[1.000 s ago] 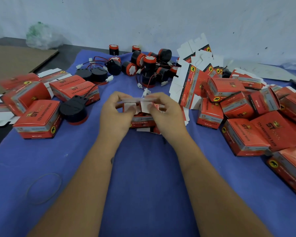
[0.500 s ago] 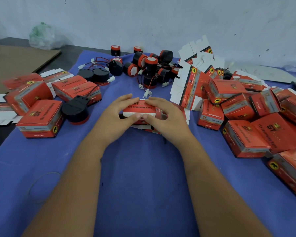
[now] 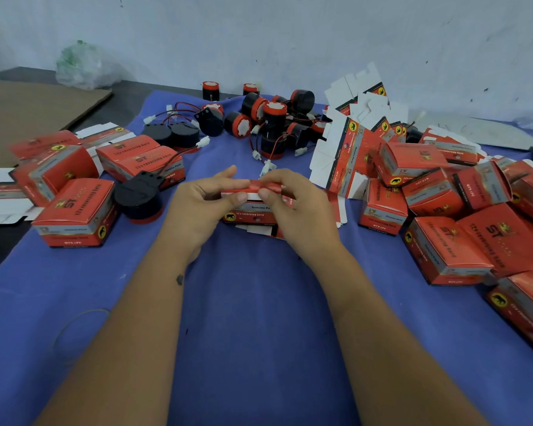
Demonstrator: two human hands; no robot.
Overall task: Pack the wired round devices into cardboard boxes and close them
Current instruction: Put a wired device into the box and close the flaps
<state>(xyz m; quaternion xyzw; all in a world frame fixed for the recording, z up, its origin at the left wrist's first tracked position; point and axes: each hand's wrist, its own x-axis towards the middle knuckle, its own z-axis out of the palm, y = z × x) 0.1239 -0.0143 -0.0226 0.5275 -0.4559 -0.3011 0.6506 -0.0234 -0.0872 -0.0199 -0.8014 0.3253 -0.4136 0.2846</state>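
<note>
A red cardboard box (image 3: 249, 214) stands on the blue cloth at the centre. My left hand (image 3: 202, 207) and my right hand (image 3: 296, 204) both pinch its red top flap, thumbs at the front edge and fingers on top. The flap lies nearly flat over the box, and what is inside is hidden. A black round device (image 3: 139, 196) with a red rim and a wire sits just left of my left hand. Several more black-and-red wired devices (image 3: 268, 121) are heaped at the back centre.
Closed red boxes lie in a pile on the right (image 3: 450, 241) and in a smaller group on the left (image 3: 74, 213). Flat unfolded box blanks (image 3: 345, 149) lean behind my right hand. A brown cardboard sheet (image 3: 28, 109) and a plastic bag (image 3: 80, 66) sit at the back left.
The white side flaps held up a second ago are folded in. The red top flap has come down over the box, and both hands now pinch its front edge.
</note>
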